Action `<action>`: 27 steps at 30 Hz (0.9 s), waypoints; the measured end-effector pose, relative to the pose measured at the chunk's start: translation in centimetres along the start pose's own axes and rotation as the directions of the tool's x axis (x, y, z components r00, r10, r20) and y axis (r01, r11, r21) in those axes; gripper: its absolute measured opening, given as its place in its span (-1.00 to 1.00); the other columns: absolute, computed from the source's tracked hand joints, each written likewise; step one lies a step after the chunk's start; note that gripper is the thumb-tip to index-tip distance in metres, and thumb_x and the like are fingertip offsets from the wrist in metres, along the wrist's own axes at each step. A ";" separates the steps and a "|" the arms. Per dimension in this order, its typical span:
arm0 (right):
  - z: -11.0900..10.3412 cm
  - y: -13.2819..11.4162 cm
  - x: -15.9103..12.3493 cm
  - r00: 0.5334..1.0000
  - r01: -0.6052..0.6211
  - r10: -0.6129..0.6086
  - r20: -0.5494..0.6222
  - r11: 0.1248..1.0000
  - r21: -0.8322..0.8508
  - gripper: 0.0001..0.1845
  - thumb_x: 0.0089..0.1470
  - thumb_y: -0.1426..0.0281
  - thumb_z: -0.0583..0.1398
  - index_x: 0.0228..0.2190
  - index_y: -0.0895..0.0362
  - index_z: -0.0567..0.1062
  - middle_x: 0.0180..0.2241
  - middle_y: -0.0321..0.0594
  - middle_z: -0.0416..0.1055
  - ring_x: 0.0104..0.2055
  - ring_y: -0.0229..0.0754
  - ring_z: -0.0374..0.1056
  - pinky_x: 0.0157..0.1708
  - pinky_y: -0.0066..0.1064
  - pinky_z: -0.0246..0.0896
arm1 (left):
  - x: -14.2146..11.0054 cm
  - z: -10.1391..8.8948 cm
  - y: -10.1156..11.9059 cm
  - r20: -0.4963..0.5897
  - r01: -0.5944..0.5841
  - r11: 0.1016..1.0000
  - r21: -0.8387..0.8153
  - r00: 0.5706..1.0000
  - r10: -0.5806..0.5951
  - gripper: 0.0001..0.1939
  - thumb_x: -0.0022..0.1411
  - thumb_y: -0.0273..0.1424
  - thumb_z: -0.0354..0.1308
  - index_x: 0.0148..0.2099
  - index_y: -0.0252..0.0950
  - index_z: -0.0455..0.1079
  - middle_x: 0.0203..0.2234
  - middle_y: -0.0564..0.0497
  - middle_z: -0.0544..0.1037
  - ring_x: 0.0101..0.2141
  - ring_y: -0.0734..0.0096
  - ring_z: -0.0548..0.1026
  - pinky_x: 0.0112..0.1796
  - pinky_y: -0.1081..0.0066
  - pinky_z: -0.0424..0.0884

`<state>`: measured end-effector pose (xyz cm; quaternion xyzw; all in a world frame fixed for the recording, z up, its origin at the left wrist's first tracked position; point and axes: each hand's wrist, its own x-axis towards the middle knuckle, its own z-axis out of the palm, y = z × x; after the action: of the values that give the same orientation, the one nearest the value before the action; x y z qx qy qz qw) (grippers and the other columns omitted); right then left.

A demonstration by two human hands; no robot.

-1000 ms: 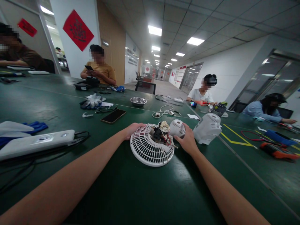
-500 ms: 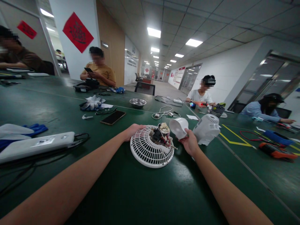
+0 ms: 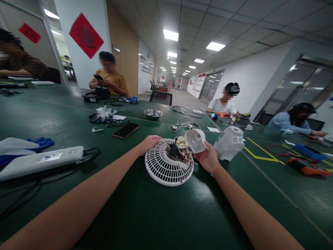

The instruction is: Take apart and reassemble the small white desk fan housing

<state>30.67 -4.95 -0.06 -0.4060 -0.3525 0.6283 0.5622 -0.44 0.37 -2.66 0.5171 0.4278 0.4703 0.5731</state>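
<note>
Left of grille: left hand touches, grip unclear.
Grille's right: right hand holding cover.
Cover: probably under inspection; next needs steadiness.

One grille touches the left fingers, with one motor on it. The right fingers hold one cover; one housing stands just right of them. Beyond the left fingers lie one phone and one bowl. Four people sit at the bench, farther out than both hands' fingers.

Office-type wkshp w/ long worktbl, ceiling lts
</note>
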 end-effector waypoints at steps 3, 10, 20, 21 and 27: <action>0.3 0.1 -0.2 0.999 -0.014 0.013 0.037 1.000 0.010 -0.75 0.14 0.16 0.16 -0.26 0.03 0.52 -0.37 -0.29 0.61 -0.39 -0.16 0.50 -0.40 -0.36 0.38 | 0.0 0.0 0.1 -0.004 -0.009 0.999 0.040 1.000 0.009 -0.81 0.12 -0.48 0.26 -0.17 -0.35 0.53 -0.33 -0.08 0.63 -0.34 0.29 0.58 -0.26 0.32 0.47; 0.5 0.5 -0.1 0.999 0.022 -0.022 0.045 1.000 0.002 -0.75 0.11 0.20 0.18 -0.23 0.05 0.53 -0.34 -0.27 0.60 -0.35 -0.14 0.49 -0.39 -0.34 0.39 | 0.0 0.2 0.0 -0.026 -0.040 0.997 0.066 0.999 0.042 -0.85 0.12 -0.51 0.20 -0.21 -0.34 0.51 -0.37 -0.04 0.60 -0.38 0.34 0.55 -0.24 0.35 0.44; 0.5 0.6 0.0 0.997 0.030 -0.026 0.074 0.998 -0.056 -0.74 0.09 0.21 0.20 -0.21 0.05 0.52 -0.33 -0.29 0.60 -0.33 -0.14 0.48 -0.38 -0.36 0.35 | 0.2 0.0 -0.4 -0.007 -0.052 0.998 0.041 0.999 0.052 -0.85 0.12 -0.46 0.22 -0.21 -0.33 0.51 -0.37 -0.03 0.59 -0.39 0.37 0.54 -0.24 0.37 0.43; 0.5 0.6 -0.1 0.996 0.032 -0.027 0.082 0.998 -0.057 -0.74 0.08 0.22 0.21 -0.20 0.04 0.52 -0.33 -0.29 0.60 -0.33 -0.14 0.48 -0.37 -0.36 0.35 | 0.2 0.0 -0.4 -0.009 -0.051 0.998 0.040 0.999 0.051 -0.85 0.12 -0.47 0.22 -0.21 -0.33 0.51 -0.37 -0.03 0.59 -0.39 0.37 0.54 -0.24 0.37 0.43; 0.3 0.4 -0.1 0.992 0.016 -0.006 0.129 0.997 -0.077 -0.76 0.10 0.23 0.20 -0.21 0.05 0.53 -0.32 -0.31 0.59 -0.35 -0.15 0.45 -0.43 -0.38 0.30 | 0.2 0.0 -0.4 -0.018 -0.059 0.996 0.069 0.998 0.061 -0.84 0.13 -0.47 0.19 -0.20 -0.34 0.52 -0.38 -0.03 0.59 -0.38 0.36 0.53 -0.23 0.36 0.43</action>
<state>30.22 -5.11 -0.32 -0.3842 -0.4144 0.6359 0.5256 -0.38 0.57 -3.06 0.5443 0.4337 0.4774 0.5364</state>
